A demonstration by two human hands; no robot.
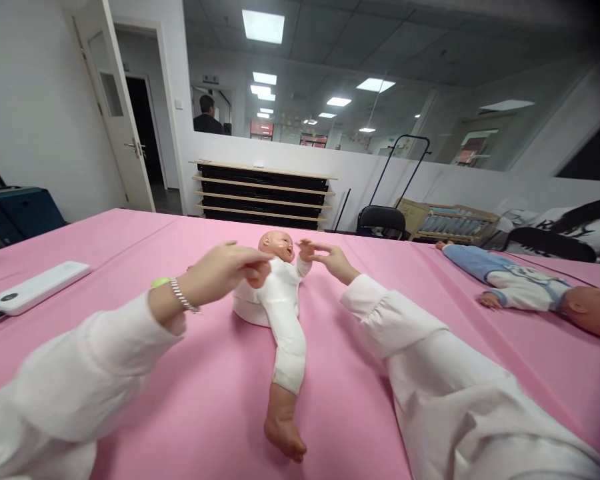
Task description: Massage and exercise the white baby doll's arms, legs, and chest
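Left hand [221,272]: pinching baby doll [285,320] by its arm, at 9 o'clock.
Right hand [334,260]: fingers spread, touching doll's other hand [305,251], at 3 o'clock.
Surface: pink tablecloth [190,400].

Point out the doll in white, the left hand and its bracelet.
Doll in white [290,347], head view, on the thigh.
Left hand [220,273], head view, on the back of the hand.
Metal bracelet [184,297], head view, on the wrist links.

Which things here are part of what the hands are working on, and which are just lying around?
Part of the work: left hand gripping the baby doll's arm; right hand touching the doll's other hand; white round cushion under the doll.

Lying around: second baby doll; white power bank; black chair.
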